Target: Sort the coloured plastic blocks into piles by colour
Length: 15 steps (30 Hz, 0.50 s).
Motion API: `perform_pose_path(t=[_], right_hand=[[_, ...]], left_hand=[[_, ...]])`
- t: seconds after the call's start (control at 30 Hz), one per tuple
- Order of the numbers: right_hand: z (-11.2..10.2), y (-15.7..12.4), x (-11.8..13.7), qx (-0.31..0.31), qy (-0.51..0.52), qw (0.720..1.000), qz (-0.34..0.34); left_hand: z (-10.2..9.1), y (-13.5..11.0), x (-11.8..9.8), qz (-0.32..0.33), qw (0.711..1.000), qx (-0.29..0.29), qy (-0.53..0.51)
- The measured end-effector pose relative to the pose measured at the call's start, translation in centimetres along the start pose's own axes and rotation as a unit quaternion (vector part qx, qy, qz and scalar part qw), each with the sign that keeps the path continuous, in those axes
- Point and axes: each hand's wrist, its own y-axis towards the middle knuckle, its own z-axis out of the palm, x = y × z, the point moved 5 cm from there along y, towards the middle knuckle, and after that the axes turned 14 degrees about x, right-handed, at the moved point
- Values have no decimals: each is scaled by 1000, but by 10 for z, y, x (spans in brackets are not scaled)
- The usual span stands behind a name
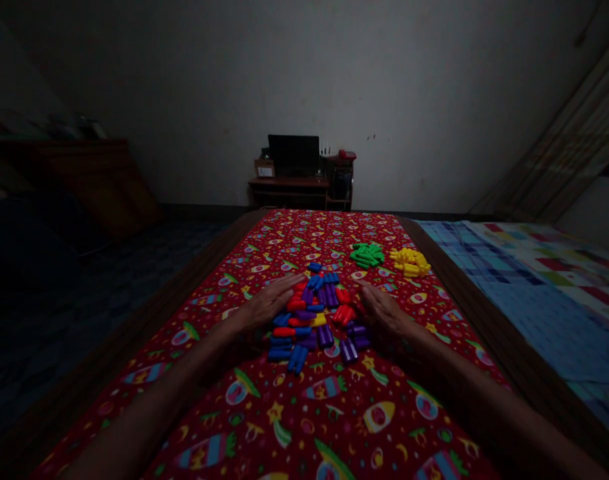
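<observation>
A mixed pile of small plastic pieces (305, 315), blue, red and purple with a yellow one among them, lies on the red patterned cloth (304, 427). Along the pile's left edge rests my left hand (271, 303), its fingers stretched out and pointing forward. On the opposite side my right hand (381, 308) is also held flat with straight fingers, close to the red and purple pieces. Neither hand grips anything. Whether the fingers touch the outermost pieces is hard to tell in the dim light.
Farther off to the right lie a heap of green pieces (367, 255) and a heap of yellow pieces (410, 262). Against the far wall stands a desk (289, 181) with a dark monitor (294, 155). A bed with a blue checked sheet (514, 300) is at right.
</observation>
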Motion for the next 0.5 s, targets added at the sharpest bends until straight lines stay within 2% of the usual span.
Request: perform_pose_path(t=[0.13,0.23,0.3,0.4,0.5], right_hand=[[42,-33,11,52,-112,992,-14],[77,-32,34,46,-160,984,-61],[92,-23,50,48,-165,982,-83],[92,-6,66,46,-141,982,-117],[67,8,67,0,-99,986,-133]], left_hand=[[38,-40,-15,0,994,22,105],[60,-43,-18,1,992,3,129],[62,-35,-13,-5,992,-32,122],[49,-21,1,-10,993,-76,88],[30,-11,13,-16,993,-110,50]])
